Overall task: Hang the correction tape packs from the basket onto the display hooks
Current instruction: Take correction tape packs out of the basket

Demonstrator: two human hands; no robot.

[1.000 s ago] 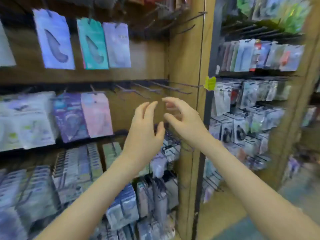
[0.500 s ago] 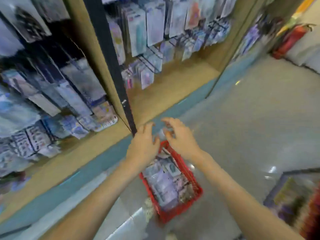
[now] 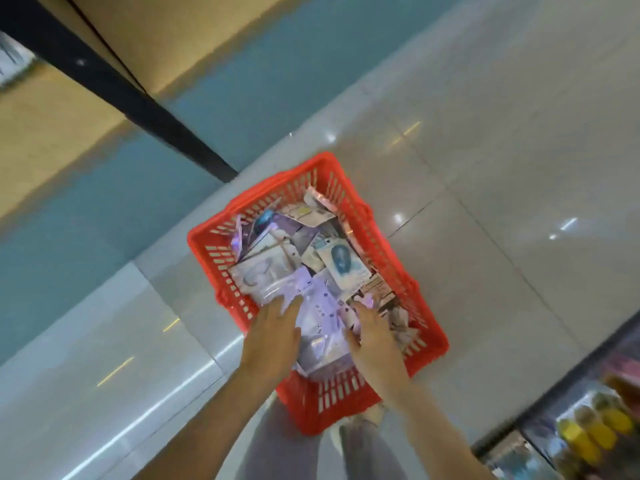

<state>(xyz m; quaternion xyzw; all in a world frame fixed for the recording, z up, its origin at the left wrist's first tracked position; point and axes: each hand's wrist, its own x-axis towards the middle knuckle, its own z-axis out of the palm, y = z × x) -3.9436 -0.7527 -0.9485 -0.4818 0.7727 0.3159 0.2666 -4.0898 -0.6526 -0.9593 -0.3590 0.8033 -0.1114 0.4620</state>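
Lower than before, over the tiled floor (image 3: 519, 133), your hands had sunk into the red basket (image 3: 207, 233) among the heaped tape packs (image 3: 343, 261). Your left hand (image 3: 277, 337) lay flat, grip wide, beside a purple pack (image 3: 322, 327); your right hand (image 3: 375, 341) touched it, grip unreadable.

Glossy pale floor tiles (image 3: 519, 168) meet a teal plinth (image 3: 104, 220) under wooden shelving (image 3: 52, 133)

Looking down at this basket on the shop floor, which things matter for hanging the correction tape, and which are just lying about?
For the job:
red basket
packs piled in it
lilac pack on top
left hand and right hand, both reaching onto it

Just there:
yellow items on the low shelf
black shelf post
tiled floor

The hooks are out of view.
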